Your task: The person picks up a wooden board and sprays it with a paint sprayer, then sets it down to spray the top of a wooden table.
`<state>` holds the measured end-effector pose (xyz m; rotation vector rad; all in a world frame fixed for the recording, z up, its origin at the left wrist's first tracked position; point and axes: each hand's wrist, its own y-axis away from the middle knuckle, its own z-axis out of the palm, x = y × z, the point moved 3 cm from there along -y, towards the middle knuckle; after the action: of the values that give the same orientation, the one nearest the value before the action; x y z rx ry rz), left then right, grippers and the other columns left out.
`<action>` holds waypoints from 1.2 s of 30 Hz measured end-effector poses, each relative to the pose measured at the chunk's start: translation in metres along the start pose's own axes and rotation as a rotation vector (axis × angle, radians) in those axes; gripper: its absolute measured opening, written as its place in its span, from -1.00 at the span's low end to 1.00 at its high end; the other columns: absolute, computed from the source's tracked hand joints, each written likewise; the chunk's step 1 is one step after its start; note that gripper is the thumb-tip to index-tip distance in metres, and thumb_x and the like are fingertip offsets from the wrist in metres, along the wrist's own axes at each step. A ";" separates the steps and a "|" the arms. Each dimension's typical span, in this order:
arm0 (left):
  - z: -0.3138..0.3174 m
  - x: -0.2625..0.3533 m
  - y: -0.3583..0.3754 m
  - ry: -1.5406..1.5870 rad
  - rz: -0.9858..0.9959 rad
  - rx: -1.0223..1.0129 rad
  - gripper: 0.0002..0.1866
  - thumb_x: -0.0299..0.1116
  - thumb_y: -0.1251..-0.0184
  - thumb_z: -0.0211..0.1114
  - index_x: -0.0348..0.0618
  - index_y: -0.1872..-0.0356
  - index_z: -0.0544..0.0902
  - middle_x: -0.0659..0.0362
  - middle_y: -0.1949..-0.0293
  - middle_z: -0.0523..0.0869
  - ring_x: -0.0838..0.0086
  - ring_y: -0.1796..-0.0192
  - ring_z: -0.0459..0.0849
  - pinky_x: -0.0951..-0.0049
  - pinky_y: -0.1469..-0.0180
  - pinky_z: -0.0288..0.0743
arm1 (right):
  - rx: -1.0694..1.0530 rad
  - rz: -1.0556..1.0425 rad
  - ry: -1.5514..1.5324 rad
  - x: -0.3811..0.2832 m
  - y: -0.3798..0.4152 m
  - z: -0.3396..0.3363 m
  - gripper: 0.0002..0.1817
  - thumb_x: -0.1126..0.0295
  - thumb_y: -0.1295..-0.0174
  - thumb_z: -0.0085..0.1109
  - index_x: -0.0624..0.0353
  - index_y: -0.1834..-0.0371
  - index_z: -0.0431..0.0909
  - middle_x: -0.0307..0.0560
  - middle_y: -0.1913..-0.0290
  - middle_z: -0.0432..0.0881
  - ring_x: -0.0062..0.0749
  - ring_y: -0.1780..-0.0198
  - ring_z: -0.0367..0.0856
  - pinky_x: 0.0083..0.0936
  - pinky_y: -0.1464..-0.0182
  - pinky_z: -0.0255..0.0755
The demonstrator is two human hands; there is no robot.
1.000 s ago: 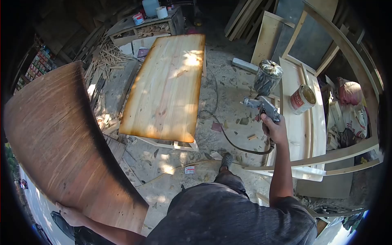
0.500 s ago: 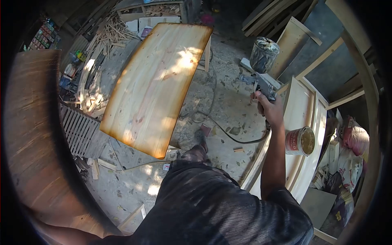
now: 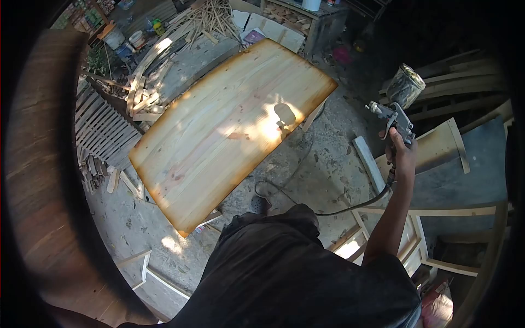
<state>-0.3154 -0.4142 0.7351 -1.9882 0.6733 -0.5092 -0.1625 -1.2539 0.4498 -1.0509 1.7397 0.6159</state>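
Observation:
My right hand is wrapped round the grip of a metal spray gun, held out to the right. A paint-smeared metal cup sits on top of the gun, and a dark hose runs from its lower end. Left of the gun, apart from it, lies a pale wooden panel with browned edges; a patch of sunlight with a dark shadow falls on it. My left hand is out of sight; only a dim bit of arm shows at the bottom left, by a large brown wood-grained surface.
Wooden frames stand at the right, near my arm. The hose loops across the concrete floor. A slatted wooden piece and scrap wood lie beyond the panel's left side. Thin sticks are piled at the back.
My view has turned right and my body has shifted. The spray gun has moved up and right in view, now apart from the frames. The paint can seen earlier is out of view.

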 end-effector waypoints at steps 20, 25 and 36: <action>-0.270 0.334 0.172 -0.269 -0.137 0.036 -0.03 0.58 -0.32 0.04 -0.24 -0.20 0.69 -0.12 -0.11 0.75 -0.05 -0.12 0.74 0.06 -0.17 0.59 | -0.283 -0.274 -0.072 -0.003 -0.447 -0.252 -0.73 0.17 -0.51 0.25 0.16 0.10 0.70 -0.16 0.28 0.80 -0.72 0.71 0.33 -0.66 0.68 0.10; -0.313 0.434 0.192 -0.335 -0.136 0.064 -0.03 0.58 -0.32 0.06 -0.25 -0.18 0.70 -0.13 -0.09 0.75 -0.05 -0.10 0.74 0.06 -0.15 0.60 | -0.352 -0.386 -0.082 -0.021 -0.563 -0.231 -0.70 0.19 -0.51 0.23 0.22 0.08 0.73 -0.15 0.27 0.80 -0.72 0.67 0.33 -0.64 0.63 0.14; -0.355 0.638 0.239 -0.579 -0.225 0.117 -0.04 0.57 -0.31 0.09 -0.29 -0.13 0.71 -0.15 -0.05 0.76 -0.06 -0.06 0.76 0.06 -0.11 0.62 | -0.666 -0.519 -0.267 -0.039 -0.808 -0.112 -0.64 0.16 -0.53 0.22 0.30 -0.01 0.71 -0.15 0.27 0.78 -0.74 0.67 0.30 -0.68 0.61 0.11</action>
<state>-0.1006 -1.1520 0.7419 -1.9749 0.0600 -0.0817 0.4884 -1.7299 0.5770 -1.7117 0.9695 0.9680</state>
